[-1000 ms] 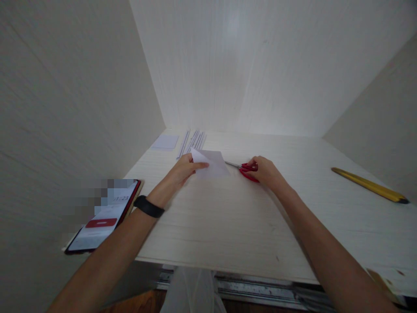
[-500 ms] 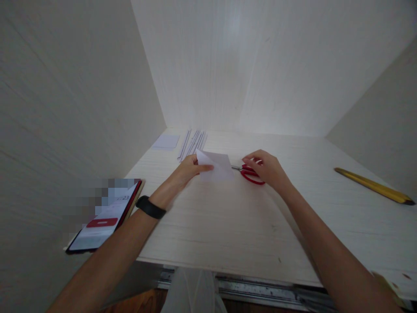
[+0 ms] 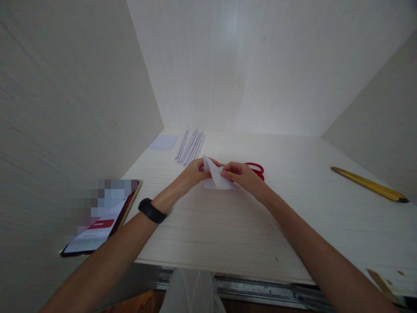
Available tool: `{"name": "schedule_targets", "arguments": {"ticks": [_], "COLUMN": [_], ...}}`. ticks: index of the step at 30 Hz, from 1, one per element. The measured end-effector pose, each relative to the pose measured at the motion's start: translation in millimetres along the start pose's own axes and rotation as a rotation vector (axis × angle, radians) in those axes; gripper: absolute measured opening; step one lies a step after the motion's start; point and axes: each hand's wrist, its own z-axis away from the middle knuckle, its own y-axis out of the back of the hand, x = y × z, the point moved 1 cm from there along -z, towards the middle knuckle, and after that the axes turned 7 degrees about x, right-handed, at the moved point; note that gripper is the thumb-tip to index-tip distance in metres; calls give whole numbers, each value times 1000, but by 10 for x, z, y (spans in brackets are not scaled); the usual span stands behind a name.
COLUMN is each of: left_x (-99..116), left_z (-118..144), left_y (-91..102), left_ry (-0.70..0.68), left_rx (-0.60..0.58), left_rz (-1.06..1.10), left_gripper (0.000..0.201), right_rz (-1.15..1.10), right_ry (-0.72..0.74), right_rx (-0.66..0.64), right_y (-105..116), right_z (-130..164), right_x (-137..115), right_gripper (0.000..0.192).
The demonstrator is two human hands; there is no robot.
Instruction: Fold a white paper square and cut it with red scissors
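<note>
A small white sheet of paper [image 3: 213, 181] is held just above the table, with one side curled or folded over. My left hand [image 3: 193, 172] pinches its left side, thumb in front and fingers partly hidden behind the sheet. On the right, my right hand [image 3: 240, 174] grips the folded-over part between thumb and fingers. Behind that hand lie red-handled scissors [image 3: 259, 170] on the table, their blades mostly hidden by the hand and the paper.
Several thin white paper strips or rolls [image 3: 191, 148] lie at the back left beside a flat white paper piece [image 3: 164, 141]. A lit tablet or phone [image 3: 93, 239] rests by the left wall. A long yellow tool [image 3: 368, 184] lies at the right. Walls enclose the table [image 3: 228, 234].
My right hand has left the scissors and moved left to take hold of the paper. The scissors have turned, their handles now further back. The sheet is now folded over more.
</note>
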Motion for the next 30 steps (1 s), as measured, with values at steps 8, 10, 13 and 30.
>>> {"name": "schedule_targets", "arguments": {"ticks": [8, 10, 13, 30], "left_x": [65, 60, 36, 48], "left_z": [38, 30, 21, 28], "left_y": [-50, -45, -25, 30], "left_ry": [191, 231, 258, 254], "left_rx": [24, 40, -10, -142], "left_rz": [271, 319, 295, 30], "left_gripper": [22, 25, 31, 33], "right_rz": [-42, -46, -51, -97], "right_ry": [-14, 4, 24, 71], "right_rx": [39, 68, 106, 224], "right_y": [-4, 16, 45, 84], "right_z": [-5, -4, -1, -24], "right_x": [-17, -33, -39, -14], "right_gripper": [37, 36, 36, 31]}}
